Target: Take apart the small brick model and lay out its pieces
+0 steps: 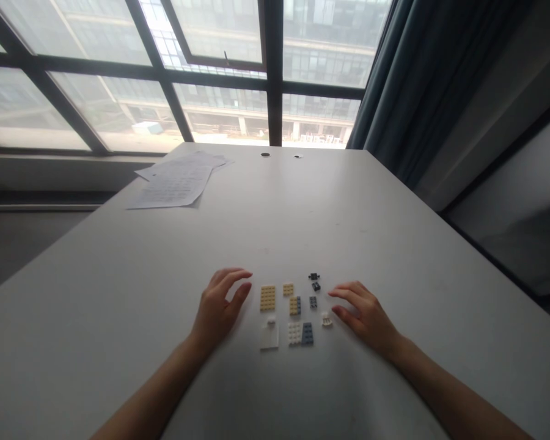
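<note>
In the head view, 2 bare hands rest on a white table [394, 238] either side of a cluster of small studded pieces. The left hand [217, 305] lies just left of the tan plate [267, 298], fingers loosely curled and released, gripping nothing. The right hand [361, 311] is likewise slack and unladen, its fingertips near the small white piece [327, 320] at the cluster's right. Between them lie a smaller tan plate [288, 289] on the far side, a white plate [294, 333] and a grey wedge plate [307, 333] on the near side. All look light, stiff plastic: the tan plate should suit a thumb-and-finger pinch on 2 opposite edges; the small white piece, likely fiddly, wants fingertips at its ends.
</note>
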A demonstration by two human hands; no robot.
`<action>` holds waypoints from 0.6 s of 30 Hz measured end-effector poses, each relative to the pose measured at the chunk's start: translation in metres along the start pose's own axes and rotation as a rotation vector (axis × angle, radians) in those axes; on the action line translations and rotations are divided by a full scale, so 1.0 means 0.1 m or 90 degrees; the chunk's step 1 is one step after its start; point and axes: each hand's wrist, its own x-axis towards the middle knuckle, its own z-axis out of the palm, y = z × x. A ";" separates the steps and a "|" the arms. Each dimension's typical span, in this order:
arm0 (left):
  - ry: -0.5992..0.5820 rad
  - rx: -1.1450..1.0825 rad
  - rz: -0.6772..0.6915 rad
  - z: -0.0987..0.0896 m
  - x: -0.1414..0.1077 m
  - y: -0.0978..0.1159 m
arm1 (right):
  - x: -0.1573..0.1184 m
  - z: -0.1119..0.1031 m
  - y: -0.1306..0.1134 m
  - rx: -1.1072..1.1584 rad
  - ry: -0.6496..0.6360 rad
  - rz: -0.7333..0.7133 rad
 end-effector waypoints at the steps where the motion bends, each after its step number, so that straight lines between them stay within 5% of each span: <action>1: -0.037 0.018 0.045 -0.01 0.00 0.02 | 0.03 -0.02 0.01 -0.010 -0.002 0.002; 5: -0.217 0.093 0.208 -0.08 -0.01 0.10 | 0.16 -0.06 0.03 -0.066 -0.045 0.002; 10: -0.351 0.141 0.278 -0.19 -0.12 0.17 | 0.28 -0.01 -0.01 -0.101 -0.105 -0.053; 18: -0.386 0.177 0.271 -0.19 -0.26 0.26 | 0.40 0.07 -0.11 -0.114 -0.119 -0.080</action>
